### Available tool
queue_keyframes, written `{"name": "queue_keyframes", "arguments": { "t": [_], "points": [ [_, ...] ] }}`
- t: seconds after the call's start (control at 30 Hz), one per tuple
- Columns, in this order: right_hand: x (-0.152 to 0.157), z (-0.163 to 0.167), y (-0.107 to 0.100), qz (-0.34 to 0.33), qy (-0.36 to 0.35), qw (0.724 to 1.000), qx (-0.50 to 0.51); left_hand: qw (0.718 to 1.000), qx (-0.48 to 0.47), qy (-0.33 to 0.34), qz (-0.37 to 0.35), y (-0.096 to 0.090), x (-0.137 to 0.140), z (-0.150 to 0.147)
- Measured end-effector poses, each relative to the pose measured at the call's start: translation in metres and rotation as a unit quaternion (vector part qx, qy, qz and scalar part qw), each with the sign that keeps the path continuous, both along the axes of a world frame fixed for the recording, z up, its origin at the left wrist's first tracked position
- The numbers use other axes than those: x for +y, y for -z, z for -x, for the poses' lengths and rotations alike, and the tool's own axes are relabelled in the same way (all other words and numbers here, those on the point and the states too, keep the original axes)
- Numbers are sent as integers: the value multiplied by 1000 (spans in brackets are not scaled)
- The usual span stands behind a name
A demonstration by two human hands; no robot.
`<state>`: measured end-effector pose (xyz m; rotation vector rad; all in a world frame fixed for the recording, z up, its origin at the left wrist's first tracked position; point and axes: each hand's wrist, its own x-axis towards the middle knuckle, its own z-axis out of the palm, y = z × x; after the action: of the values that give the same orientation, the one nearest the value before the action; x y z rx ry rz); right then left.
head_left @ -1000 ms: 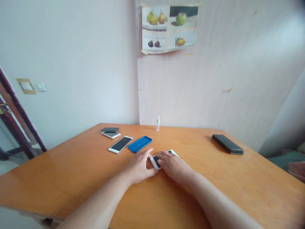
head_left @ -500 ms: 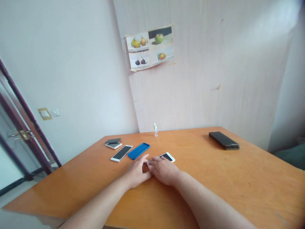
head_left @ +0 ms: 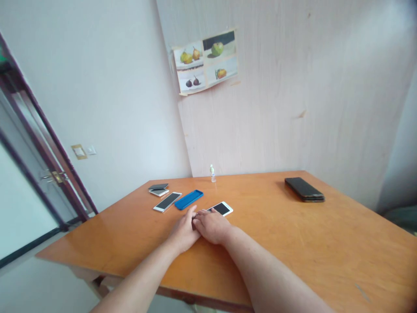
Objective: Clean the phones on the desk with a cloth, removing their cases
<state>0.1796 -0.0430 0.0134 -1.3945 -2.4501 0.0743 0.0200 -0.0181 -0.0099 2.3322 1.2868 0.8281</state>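
Note:
A white smartphone (head_left: 223,209) with a dark screen lies on the wooden table, its near left end covered by my hands. Over that end my right hand (head_left: 211,226) is closed, its fingers bent across the phone. My left hand (head_left: 185,229) curls around the same end from the left, its thumb side under the right fingers. The two hands touch, and the left fingertips are partly hidden. Just beyond them is a blue phone case (head_left: 189,199), open side up. Left of it lies another white phone (head_left: 167,202) with a black screen.
Farther left, a dark flat item (head_left: 158,186) rests on a small white phone (head_left: 159,192). A small pump bottle (head_left: 213,174) stands near the wall. At the right lies a stack of dark flat items (head_left: 304,189). The wooden table (head_left: 309,243) has its near edge below my forearms.
My hands have drawn closer together and shifted slightly left, and the smartphone has moved a little left with them. The camera view has also shifted, showing more of the table's near edge.

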Motion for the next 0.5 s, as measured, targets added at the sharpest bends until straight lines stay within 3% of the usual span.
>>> {"name": "queue_keyframes", "arguments": {
  "t": [0.23, 0.3, 0.5],
  "points": [
    [21, -46, 5, 24, 224, 973, 44, 996, 42, -77, -14, -7, -6, -10],
    [19, -40, 6, 25, 220, 974, 48, 995, 50, -79, -22, -7, -6, -12],
    [-5, -9, 1, 32, 82, 996, 27, 996, 61, -56, -16, -9, -5, -14]
  ]
}}
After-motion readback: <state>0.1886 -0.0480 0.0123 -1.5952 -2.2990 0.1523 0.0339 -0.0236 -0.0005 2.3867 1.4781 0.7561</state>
